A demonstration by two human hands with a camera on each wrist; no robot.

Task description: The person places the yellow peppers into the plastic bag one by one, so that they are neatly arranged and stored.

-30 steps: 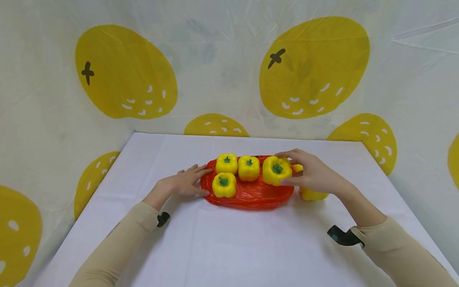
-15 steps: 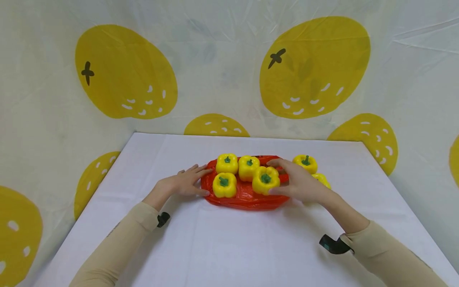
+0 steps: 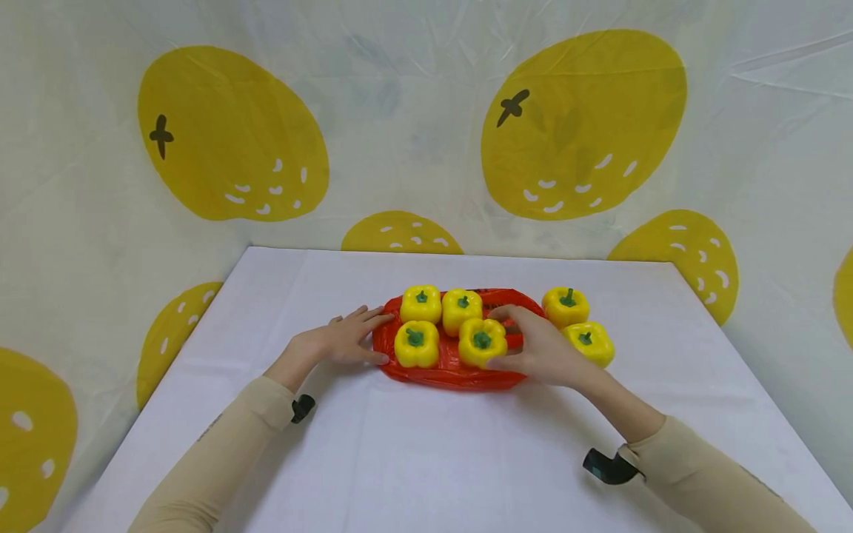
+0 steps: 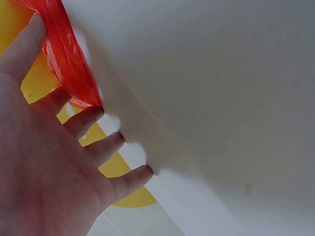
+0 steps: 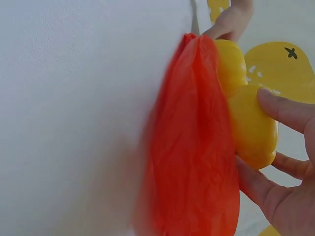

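Observation:
A red plastic bag (image 3: 453,374) lies spread in an oval at the middle of the table. Three yellow bell peppers stand on its left part: one at the back left (image 3: 413,300), one behind the centre (image 3: 456,314) and one in front (image 3: 417,352). My right hand (image 3: 543,352) reaches in from the right and holds another yellow bell pepper (image 3: 476,348) between thumb and fingers, low over the bag beside the front one. The left hand (image 3: 343,340), fingers spread, rests at the bag's left edge. In the left wrist view its thumb (image 4: 29,42) touches the red plastic.
Two more yellow bell peppers, one behind (image 3: 563,314) and one in front (image 3: 596,348), stand on the white-covered table (image 3: 426,459) right of the bag. A cloth (image 3: 413,111) printed with large yellow fruit hangs behind the table's far edge.
My right hand has carried the bell pepper left and toward me, from the bag's right side to beside the front pepper. The two right-hand peppers are now uncovered. My left hand stays put.

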